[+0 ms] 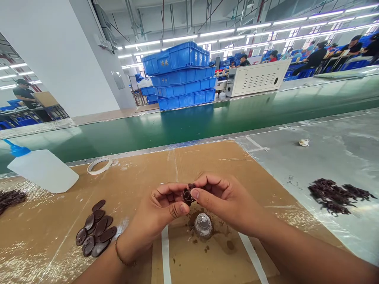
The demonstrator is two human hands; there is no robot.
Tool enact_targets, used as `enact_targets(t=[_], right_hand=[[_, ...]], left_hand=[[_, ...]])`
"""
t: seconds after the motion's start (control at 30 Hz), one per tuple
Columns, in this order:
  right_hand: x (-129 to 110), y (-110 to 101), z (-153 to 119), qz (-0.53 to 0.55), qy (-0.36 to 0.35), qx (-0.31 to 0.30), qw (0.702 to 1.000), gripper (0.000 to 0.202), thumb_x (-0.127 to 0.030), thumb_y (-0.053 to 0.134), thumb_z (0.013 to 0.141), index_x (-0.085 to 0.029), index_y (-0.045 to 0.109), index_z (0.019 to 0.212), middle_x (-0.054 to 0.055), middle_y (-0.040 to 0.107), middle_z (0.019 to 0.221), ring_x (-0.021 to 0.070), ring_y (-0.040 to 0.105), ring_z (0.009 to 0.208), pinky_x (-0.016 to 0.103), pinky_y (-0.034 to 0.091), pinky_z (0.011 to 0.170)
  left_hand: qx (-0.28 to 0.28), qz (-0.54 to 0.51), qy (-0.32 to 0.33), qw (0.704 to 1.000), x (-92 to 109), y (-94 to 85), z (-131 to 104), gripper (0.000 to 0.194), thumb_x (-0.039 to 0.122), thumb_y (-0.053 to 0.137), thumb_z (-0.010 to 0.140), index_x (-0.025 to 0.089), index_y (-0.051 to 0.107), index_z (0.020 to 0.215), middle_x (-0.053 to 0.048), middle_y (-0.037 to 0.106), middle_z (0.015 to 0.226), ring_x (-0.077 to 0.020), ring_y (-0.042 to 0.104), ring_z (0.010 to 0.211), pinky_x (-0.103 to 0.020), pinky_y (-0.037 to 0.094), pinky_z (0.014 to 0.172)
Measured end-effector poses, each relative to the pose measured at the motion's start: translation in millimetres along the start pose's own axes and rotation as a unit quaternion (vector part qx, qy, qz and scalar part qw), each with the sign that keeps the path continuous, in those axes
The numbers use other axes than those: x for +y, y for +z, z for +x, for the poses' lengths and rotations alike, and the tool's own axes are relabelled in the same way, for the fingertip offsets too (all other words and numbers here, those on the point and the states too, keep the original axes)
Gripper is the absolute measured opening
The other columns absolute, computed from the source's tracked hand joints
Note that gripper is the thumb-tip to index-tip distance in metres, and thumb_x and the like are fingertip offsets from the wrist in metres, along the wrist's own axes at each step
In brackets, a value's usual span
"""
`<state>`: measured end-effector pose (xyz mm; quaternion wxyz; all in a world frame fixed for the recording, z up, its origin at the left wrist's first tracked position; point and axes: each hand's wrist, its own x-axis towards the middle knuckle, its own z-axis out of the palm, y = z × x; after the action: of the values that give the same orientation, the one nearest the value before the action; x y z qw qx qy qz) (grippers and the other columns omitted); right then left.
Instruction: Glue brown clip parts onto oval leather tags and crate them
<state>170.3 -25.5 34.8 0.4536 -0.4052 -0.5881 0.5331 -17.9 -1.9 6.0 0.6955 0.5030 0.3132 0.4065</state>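
Observation:
My left hand is closed in a pinch on a small dark brown piece with openings in it. From the other side, the thumb and fingertips of my right hand pinch the piece's upper end. Fingers hide much of it, so its exact kind is unclear. Just below the hands stands a small clear cup, with brown stains around it on the brown board. Left of my left wrist lies a pile of flat, glossy, dark brown oval pieces, some with small holes.
A white squeeze bottle with a blue cap and a tape roll lie at left. Dark brown tangled pieces are heaped right, more far left. Beyond runs a green conveyor belt, with stacked blue crates behind.

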Motion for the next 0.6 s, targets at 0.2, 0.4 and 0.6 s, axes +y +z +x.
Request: enact_targets(t=[0.2,0.4,0.6], right_hand=[[0.1,-0.3,-0.6,-0.004,0.003,-0.003,1.0,0.016,-0.033,0.067,0.085,-0.019,0.065,0.079,-0.001,0.063,0.076,0.0117,0.054,0.07,0.025,0.042,0.063],[0.2,-0.6,-0.8,-0.004,0.005,-0.001,1.0,0.015,-0.033,0.068,0.085,-0.019,0.066,0.079,0.0,0.064,0.076,0.0124,0.054,0.07,0.026,0.042,0.062],[0.6,-1.7,0.3,-0.004,-0.012,-0.002,1.0,0.015,-0.032,0.068,0.086,-0.019,0.067,0.079,-0.001,0.064,0.076,0.012,0.055,0.071,0.025,0.044,0.065]], left_hand=[[0.001,-0.006,-0.001,1.0,0.3,1.3,-1.1,0.033,0.03,0.091,0.065,0.029,0.08,0.097,-0.003,0.077,0.095,-0.0093,0.066,0.083,-0.017,0.054,0.077],[-0.003,-0.008,-0.001,1.0,1.4,2.3,-1.3,0.033,0.029,0.091,0.066,0.029,0.08,0.097,-0.003,0.077,0.093,-0.0089,0.065,0.082,-0.017,0.053,0.077],[0.004,-0.035,-0.01,0.999,1.4,3.9,-0.2,0.032,0.025,0.092,0.065,0.026,0.08,0.094,-0.003,0.076,0.092,-0.01,0.064,0.082,-0.019,0.053,0.075]])
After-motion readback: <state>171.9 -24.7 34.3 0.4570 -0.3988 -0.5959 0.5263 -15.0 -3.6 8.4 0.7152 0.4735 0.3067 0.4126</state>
